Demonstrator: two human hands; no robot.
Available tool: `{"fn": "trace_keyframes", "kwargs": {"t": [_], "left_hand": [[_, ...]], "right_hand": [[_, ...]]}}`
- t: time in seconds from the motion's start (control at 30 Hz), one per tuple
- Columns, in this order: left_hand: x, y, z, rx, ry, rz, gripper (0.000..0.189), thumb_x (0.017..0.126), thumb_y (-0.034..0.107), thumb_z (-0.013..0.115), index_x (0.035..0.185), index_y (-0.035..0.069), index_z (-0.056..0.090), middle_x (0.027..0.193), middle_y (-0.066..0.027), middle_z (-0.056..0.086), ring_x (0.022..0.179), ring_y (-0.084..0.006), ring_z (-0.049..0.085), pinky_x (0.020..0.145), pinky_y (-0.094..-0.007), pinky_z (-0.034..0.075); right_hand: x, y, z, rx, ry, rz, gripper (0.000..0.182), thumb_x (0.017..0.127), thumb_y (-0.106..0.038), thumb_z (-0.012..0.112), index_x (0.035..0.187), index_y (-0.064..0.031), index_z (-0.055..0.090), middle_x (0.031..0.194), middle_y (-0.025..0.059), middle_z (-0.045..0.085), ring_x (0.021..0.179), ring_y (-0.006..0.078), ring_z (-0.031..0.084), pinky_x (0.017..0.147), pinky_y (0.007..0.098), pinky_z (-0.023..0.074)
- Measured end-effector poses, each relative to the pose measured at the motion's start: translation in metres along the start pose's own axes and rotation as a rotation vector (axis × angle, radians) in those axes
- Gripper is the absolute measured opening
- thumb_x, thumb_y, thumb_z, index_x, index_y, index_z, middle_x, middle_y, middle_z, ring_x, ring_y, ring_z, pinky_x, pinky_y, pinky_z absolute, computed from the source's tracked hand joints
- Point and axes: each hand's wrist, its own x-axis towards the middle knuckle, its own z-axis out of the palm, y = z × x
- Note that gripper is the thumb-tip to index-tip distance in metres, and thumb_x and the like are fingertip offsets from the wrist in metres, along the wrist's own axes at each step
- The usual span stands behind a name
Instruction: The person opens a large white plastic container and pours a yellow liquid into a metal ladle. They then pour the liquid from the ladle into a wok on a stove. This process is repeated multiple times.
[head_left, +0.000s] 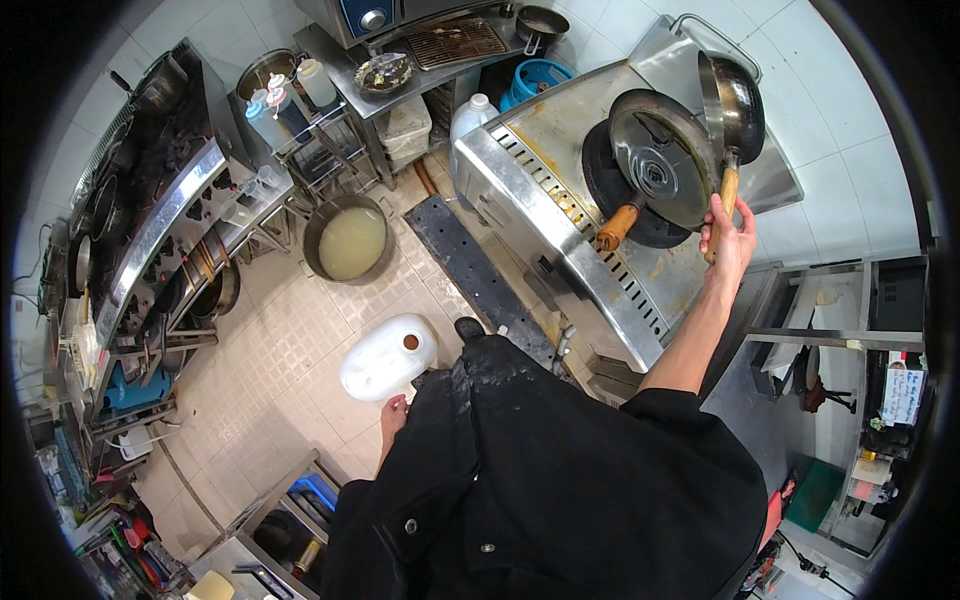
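Note:
My right hand (726, 236) grips the wooden handle (726, 187) of a deep metal pan or ladle (735, 97), which is tilted on its side near the stove's backsplash. Just left of it, a wok (694, 124) sits over a black burner ring (596, 150) and holds clear liquid with ripples. The wok's own short wooden handle (619, 229) points toward the stove's front edge. My left hand (394, 414) is low at my side, fingers curled, beside a white plastic jug (382, 367) with a round opening. Whether it touches or grips the jug cannot be made out.
A large pot (307, 244) of cloudy liquid stands on the tiled floor. A perforated dark metal strip (480, 274) runs before the steel stove (555, 247). Squeeze bottles (266, 124) crowd a small rack. Another range (169, 225) lines the left; steel shelving (795, 334) stands right.

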Motion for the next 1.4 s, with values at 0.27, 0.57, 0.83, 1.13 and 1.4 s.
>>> {"fn": "trace_keyframes", "kwargs": {"t": [0.27,0.57,0.83,1.13,1.4], "left_hand": [[-0.005,0.006,0.001,0.009,0.006,0.025,0.028,0.091,0.024,0.055,0.112,0.007,0.062,0.083,-0.0077,0.065,0.071,-0.0129,0.059,0.062,-0.0261,0.046],[-0.018,0.255,0.086,-0.068,-0.522,0.517,0.039,0.097,0.033,0.045,0.12,0.003,0.054,0.094,-0.0067,0.063,0.081,-0.0113,0.059,0.068,-0.0235,0.048],[-0.141,0.479,0.24,0.004,-0.777,0.536,0.066,0.088,0.044,0.057,0.136,0.006,0.034,0.114,-0.0182,0.054,0.091,-0.0205,0.06,0.062,-0.031,0.056],[-0.137,0.483,0.291,0.081,-0.729,0.545,0.056,0.085,0.02,0.059,0.135,0.004,0.04,0.084,-0.0132,0.063,0.042,-0.0147,0.056,0.04,-0.0268,0.049],[-0.15,0.487,0.288,0.176,-0.669,0.613,0.054,0.085,0.015,0.055,0.136,0.004,0.039,0.063,-0.0095,0.06,0.042,-0.0154,0.056,0.04,-0.0297,0.05]], "right_hand": [[-0.003,-0.004,0.0,-0.003,0.005,0.012,0.054,0.075,-0.017,0.076,0.118,-0.0046,0.044,0.066,0.0053,0.057,0.044,0.0093,0.048,0.033,0.022,0.032],[0.005,0.001,-0.01,-0.027,-0.01,0.027,0.051,0.076,-0.018,0.075,0.116,-0.0046,0.048,0.066,0.0038,0.056,0.043,0.008,0.048,0.034,0.0203,0.0319],[0.021,-0.006,-0.035,-0.04,-0.035,0.021,0.054,0.076,-0.017,0.074,0.118,0.0003,0.045,0.065,0.0046,0.057,0.042,0.0081,0.047,0.033,0.0212,0.0313],[0.048,-0.029,-0.063,-0.04,-0.065,-0.004,0.054,0.078,-0.019,0.073,0.119,0.0008,0.044,0.065,0.0046,0.056,0.04,0.0073,0.046,0.033,0.0205,0.0302],[0.055,-0.035,-0.068,-0.069,-0.052,-0.036,0.053,0.078,-0.02,0.073,0.117,0.0007,0.046,0.065,0.0034,0.056,0.041,0.0062,0.045,0.033,0.0197,0.0303]]}}
